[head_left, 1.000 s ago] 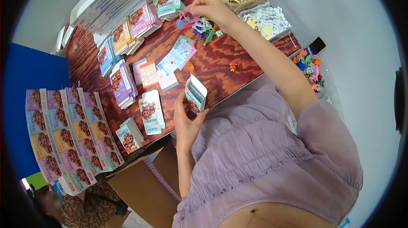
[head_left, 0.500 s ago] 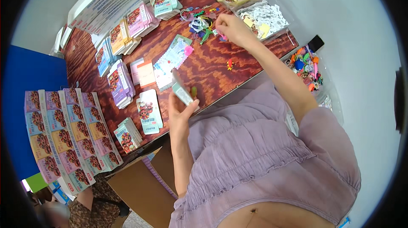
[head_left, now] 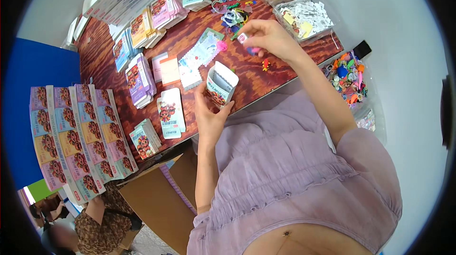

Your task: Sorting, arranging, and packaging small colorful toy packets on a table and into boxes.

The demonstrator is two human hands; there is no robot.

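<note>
My left hand [head_left: 212, 115] grips a small light-green carton [head_left: 220, 94] near the table's front edge, its top opened toward me. Above and to the right, my right hand [head_left: 271, 38] pinches a small white square piece with a reddish print [head_left: 242, 38]. A pink and blue trinket [head_left: 253, 51] shows beneath those fingers; whether they hold it too is unclear. Left of it lie clear printed sachets [head_left: 202, 55] and a bright pink trinket [head_left: 222, 46]. A little red and yellow figure [head_left: 265, 65] lies on the wood below my right hand.
Flat coloured cartons stand in stacks [head_left: 138, 81] along the left. Mixed small trinkets [head_left: 233, 16] form a pile at the back. Clear trays of paper pieces [head_left: 306, 15] sit back right, with a bag of colourful trinkets [head_left: 346, 77] below. Display boxes [head_left: 78, 136] stand left; another person [head_left: 102, 224] is lower left.
The carton in my left hand has turned upright and shows its open mouth. My right hand has come back from the trinket pile with the small white piece. The whole view has shifted slightly.
</note>
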